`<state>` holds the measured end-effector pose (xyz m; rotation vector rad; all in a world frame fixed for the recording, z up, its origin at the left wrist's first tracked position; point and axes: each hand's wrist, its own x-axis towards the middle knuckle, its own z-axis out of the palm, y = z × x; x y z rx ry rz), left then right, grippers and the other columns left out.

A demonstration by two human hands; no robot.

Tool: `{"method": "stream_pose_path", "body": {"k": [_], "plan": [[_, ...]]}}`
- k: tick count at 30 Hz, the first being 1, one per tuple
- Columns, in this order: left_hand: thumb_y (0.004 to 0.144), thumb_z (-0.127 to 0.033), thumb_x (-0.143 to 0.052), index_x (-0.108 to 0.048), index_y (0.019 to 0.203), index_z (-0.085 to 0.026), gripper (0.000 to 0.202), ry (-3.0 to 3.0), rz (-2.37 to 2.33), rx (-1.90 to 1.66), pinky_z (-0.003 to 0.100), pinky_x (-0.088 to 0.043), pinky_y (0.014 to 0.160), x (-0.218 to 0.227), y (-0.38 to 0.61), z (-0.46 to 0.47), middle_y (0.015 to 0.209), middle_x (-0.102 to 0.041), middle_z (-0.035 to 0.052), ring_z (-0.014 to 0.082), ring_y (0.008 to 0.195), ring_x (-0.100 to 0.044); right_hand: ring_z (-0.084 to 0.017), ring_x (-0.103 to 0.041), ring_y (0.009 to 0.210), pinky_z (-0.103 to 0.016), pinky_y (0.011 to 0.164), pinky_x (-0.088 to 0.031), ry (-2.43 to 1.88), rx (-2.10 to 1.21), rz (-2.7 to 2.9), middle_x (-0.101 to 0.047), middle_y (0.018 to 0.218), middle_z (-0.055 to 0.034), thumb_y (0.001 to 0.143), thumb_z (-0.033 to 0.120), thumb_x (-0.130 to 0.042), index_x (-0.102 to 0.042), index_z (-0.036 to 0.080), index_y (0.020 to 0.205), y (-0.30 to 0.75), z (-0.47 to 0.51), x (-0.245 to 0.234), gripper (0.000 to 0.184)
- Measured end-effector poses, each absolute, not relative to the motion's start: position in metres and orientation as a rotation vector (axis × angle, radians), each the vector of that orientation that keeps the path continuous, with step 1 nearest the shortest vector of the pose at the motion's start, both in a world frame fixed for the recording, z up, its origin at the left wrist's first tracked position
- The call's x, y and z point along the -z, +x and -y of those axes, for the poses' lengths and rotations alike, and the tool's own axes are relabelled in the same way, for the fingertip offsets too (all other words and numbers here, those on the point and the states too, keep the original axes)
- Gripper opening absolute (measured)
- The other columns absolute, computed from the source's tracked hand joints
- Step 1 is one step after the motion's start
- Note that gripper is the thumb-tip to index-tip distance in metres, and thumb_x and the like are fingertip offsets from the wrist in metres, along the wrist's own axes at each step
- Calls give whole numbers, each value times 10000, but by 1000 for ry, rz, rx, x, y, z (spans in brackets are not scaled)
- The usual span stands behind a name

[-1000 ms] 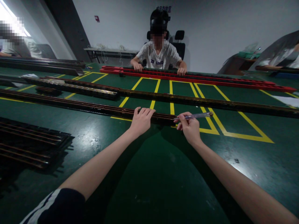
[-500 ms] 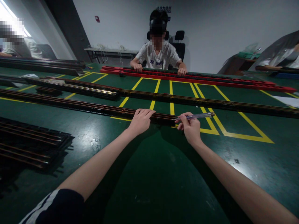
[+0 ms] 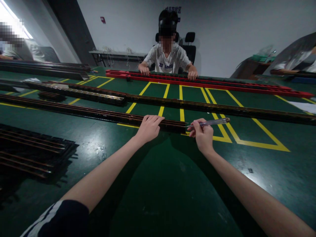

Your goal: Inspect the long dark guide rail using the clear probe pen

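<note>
A long dark rail [image 3: 103, 114] with copper-coloured strips along it lies across the table, its right end between my hands. My left hand [image 3: 149, 129] is closed over the rail near that end, fingers over the far side. Between the thumb and fingers of my right hand [image 3: 203, 135] is a slim screwdriver [image 3: 217, 121] with a clear handle. Its thin metal shaft points left at the rail's end; whether the tip touches it I cannot tell.
Beyond lies another long dark rail [image 3: 222, 110]. A stack of dark strips [image 3: 32, 148] sits at the left. Across the green table [image 3: 168, 184], marked with yellow tape, a person [image 3: 168, 59] rests both hands on a red fixture [image 3: 247, 87].
My right hand and the screwdriver have shifted slightly to the right, away from the rail's end. My left hand stays in place on the rail.
</note>
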<state>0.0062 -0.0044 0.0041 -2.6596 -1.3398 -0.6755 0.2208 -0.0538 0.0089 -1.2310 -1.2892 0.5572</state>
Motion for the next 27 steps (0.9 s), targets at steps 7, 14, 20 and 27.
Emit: {"method": "stream_pose_path", "body": {"k": [7, 14, 20, 27], "plan": [[879, -130, -350, -522, 1247, -142, 406, -2659, 1348, 659, 426, -340, 1019, -4, 6, 5, 1220, -607, 93, 208, 1147, -518, -73, -550, 436, -179, 386, -425, -1216, -574, 1314, -602, 614, 17, 852, 417, -530, -525, 184, 732, 221, 54, -9, 263], [877, -126, -343, -524, 1249, -137, 413, -2663, 1345, 661, 430, -339, 1018, -4, 6, 4, 1220, -606, 95, 209, 1151, -516, -79, -549, 439, -186, 386, -426, -1217, -559, 1337, -603, 613, 14, 837, 454, -536, -527, 187, 735, 221, 54, -9, 286], [862, -114, -353, -524, 1244, -146, 419, -2639, 1330, 654, 419, -344, 1009, -3, 6, 4, 1214, -610, 92, 211, 1144, -521, -81, -544, 428, -188, 382, -423, -1247, -532, 1350, -610, 609, 13, 827, 483, -543, -525, 189, 739, 222, 52, -7, 307], [853, -110, -357, -526, 1240, -150, 424, -2649, 1345, 641, 416, -341, 1016, -5, 6, 6, 1220, -606, 90, 211, 1150, -519, -81, -553, 444, -193, 393, -419, -1307, -502, 1413, -649, 673, -24, 854, 458, -518, -544, 171, 746, 221, 53, -9, 307]]}}
